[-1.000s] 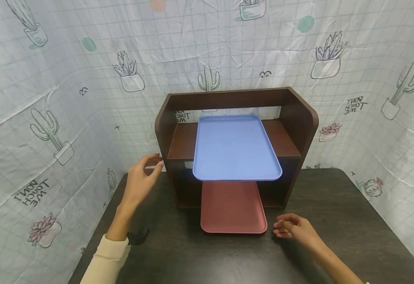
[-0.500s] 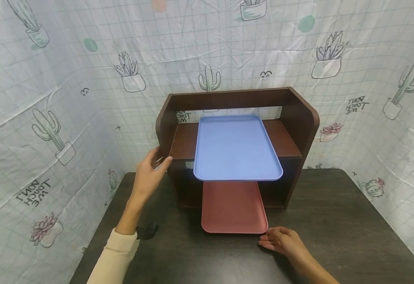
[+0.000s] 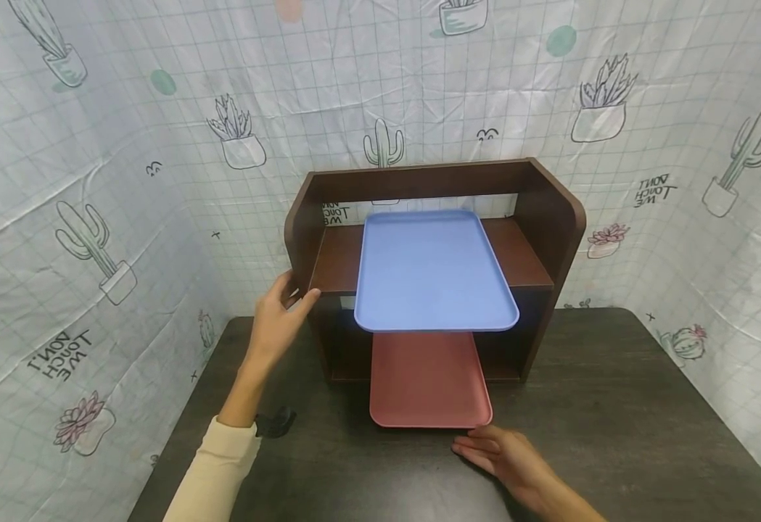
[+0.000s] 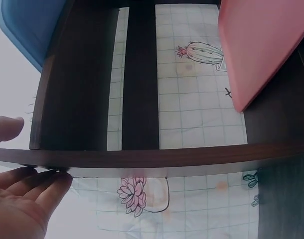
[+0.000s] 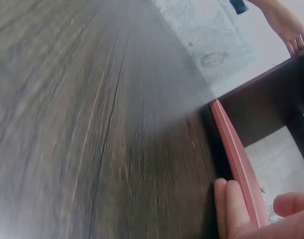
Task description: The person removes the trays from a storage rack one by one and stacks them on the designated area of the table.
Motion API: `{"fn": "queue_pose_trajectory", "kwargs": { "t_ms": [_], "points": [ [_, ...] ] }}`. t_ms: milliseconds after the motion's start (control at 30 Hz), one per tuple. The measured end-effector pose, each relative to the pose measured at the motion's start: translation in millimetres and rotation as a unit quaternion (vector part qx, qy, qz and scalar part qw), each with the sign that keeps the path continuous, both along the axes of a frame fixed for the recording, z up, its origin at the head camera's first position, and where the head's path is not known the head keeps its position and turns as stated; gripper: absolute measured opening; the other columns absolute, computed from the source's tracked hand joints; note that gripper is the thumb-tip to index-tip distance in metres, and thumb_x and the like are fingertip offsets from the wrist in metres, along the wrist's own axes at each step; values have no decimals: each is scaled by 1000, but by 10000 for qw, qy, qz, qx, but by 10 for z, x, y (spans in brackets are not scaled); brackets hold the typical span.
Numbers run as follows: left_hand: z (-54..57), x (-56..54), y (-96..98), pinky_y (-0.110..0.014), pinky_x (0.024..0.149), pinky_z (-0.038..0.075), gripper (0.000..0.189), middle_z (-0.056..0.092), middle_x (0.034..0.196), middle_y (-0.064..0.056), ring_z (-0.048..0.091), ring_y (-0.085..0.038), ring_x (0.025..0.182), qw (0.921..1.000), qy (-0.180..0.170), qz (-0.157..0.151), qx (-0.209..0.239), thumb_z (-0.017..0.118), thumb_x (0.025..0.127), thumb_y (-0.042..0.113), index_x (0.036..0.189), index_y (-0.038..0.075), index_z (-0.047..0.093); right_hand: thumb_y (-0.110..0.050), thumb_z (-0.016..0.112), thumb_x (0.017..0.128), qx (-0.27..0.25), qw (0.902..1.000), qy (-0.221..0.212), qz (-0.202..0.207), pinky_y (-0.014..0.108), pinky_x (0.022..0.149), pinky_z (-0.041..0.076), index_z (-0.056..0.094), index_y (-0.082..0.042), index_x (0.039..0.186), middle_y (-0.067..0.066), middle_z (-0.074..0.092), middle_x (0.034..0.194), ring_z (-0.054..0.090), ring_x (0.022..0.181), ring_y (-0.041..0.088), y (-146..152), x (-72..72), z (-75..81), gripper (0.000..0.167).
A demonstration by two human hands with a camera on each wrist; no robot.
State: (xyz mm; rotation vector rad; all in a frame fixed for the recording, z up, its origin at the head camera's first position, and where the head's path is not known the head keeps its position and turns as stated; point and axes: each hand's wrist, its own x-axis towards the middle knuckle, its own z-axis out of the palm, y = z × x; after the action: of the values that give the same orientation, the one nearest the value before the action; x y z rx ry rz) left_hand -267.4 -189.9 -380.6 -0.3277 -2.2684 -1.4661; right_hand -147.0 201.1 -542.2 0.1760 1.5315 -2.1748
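Observation:
A dark brown two-tier wooden shelf (image 3: 305, 246) stands on the table. My left hand (image 3: 274, 326) holds its left side panel; in the left wrist view the thumb lies on one side of the panel (image 4: 192, 157) and the fingers on the other. A blue tray (image 3: 435, 272) rests on the upper tier, its front end jutting out. Below it a pinkish-red tray (image 3: 429, 384) sticks out of the lower tier. My right hand (image 3: 507, 457) is at that tray's front right corner. In the right wrist view, its straight fingers (image 5: 234, 204) lie along the tray's underside, thumb raised apart.
The dark wood-grain table (image 3: 354, 478) extends in front of and beside the shelf. White cloth (image 3: 256, 210) printed with cacti hangs behind and on both sides. A small black object (image 3: 277, 422) shows by the left forearm.
My left hand has moved right and taken hold of the shelf's side panel. My right hand has moved left and down to the red tray's front corner. Both trays stay in place.

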Motion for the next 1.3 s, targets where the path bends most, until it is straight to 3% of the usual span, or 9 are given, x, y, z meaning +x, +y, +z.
{"fn": "queue_pose_trajectory", "kwargs": {
  "t_ms": [200,433,667,933,1067,1300],
  "points": [
    [-34,-16,16,-47,115,53,61,61,149,-27,62,-40,138,9999,-10,-29,135,78,99,19,150,-4,53,-6,49,110,-703,9970,-183,-254,40,113,55,46,12,129,29,63,135,70,121,27,-122,19,13,26],
    [-45,-27,25,-46,116,53,60,61,149,-26,60,-38,141,9995,66,-129,294,79,98,14,150,-3,53,-1,43,110,-1278,9903,-294,-459,41,119,51,41,12,134,23,66,129,70,123,29,-266,5,17,28],
    [-109,-58,7,-43,120,49,65,57,155,-23,55,-35,146,9982,76,-329,505,80,97,11,154,-1,50,-4,40,111,-1321,9868,-444,-828,40,117,52,34,13,141,20,68,122,72,117,28,-431,-28,-4,36],
    [-158,-99,-25,-42,120,49,69,54,158,-18,53,-31,148,9953,-269,-440,826,80,98,18,156,4,47,-1,44,108,-1135,9787,-473,-1642,50,120,48,25,12,153,34,53,140,66,123,35,-628,-80,-3,51],
    [-163,-115,-29,-43,119,50,68,54,158,-19,54,-33,148,9934,-364,-528,954,80,98,19,156,4,48,-2,46,108,-1179,9729,-471,-1930,49,118,51,30,9,148,30,55,132,67,119,32,-682,-108,-15,44],
    [-169,-120,-31,-42,119,49,66,54,159,-19,52,-33,149,9930,-363,-605,948,79,99,20,156,5,50,0,46,108,-1238,9707,-344,-2031,40,110,58,37,7,139,16,66,117,70,109,20,-722,-109,-57,33]
  ]
}}
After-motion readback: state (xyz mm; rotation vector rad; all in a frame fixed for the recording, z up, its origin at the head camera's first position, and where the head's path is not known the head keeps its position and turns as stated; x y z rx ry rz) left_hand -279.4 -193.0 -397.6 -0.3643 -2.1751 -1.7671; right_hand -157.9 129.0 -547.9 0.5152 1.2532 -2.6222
